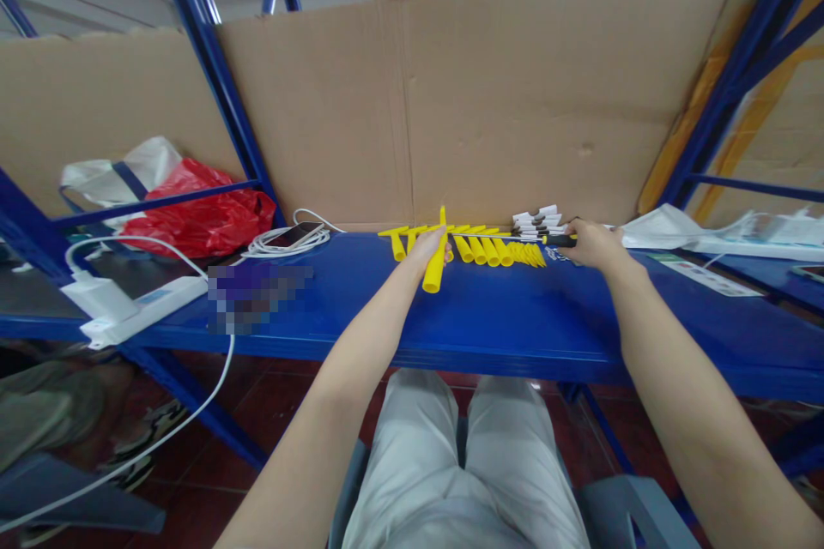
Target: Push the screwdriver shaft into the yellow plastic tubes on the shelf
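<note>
Left hand (428,247) has its fingers wrapped round a yellow T-shaped piece (433,276), and what a bright one it is: smooth, plain yellow all over, a thick round tube with its wide end tipped towards the front edge of the worktop (451,326), a narrow crossbar at the far end. Right hand (596,243) grips a screwdriver (559,240), black-and-yellow handle, its long thin shaft running leftwards to the piece. Behind, along the back edge, matching yellow pieces (477,252) line up, with small yellow parts (526,255) at the right of that row.
</note>
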Demonstrator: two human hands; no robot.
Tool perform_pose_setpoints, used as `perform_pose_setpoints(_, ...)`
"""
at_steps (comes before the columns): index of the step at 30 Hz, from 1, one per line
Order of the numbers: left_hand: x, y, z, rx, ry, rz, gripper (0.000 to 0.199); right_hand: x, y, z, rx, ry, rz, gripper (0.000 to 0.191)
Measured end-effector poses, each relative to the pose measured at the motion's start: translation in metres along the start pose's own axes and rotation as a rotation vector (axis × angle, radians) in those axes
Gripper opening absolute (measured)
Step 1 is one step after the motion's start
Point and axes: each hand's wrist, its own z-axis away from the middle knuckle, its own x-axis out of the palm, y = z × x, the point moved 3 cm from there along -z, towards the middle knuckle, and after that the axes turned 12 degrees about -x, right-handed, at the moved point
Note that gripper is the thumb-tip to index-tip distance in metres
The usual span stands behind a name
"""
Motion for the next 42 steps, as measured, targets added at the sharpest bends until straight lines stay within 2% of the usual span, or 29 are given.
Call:
perform_pose_setpoints(4, -0.0006, 0.0002, 0.0012, -0.002, 0.006, 0.004, 0.017, 0.0015, 0.0021, -0.0006, 0.017, -0.02, -0.014, 0.037)
perform_pose_setpoints(16, -0.0021, 0.0007, 0.0004, -0.007, 0.02, 0.037, 0.017, 0.0047, 0.0023, -0.004, -0.091, 0.005, 0.016, 0.033)
perform_pose_setpoints(22, -0.0007, 0.0016, 0.0025, 0.002, 0.014, 0.012, 0.018, 0.0024, 0.0017, -0.001, -0.017, -0.028, 0.028, 0.038)
perform_pose_setpoints(28, -0.0041, 0.0011, -0.0034, -0.006, 0.026, 0.046, 0.016, 0.006, -0.0008, -0.0029, -0.061, -0.071, 0.003, 0.037)
perform_pose_setpoints(39, -0.003, 0.0007, -0.0016, -0.01, 0.036, 0.039, 0.017, 0.0066, 0.002, -0.0056, -0.155, -0.015, 0.045, 0.032)
perform_pose_setpoints(42, -0.0021, 0.0013, 0.0002, 0.004, 0.024, 0.021, 0.017, 0.0052, 0.0012, -0.0042, -0.119, -0.01, 0.049, 0.032)
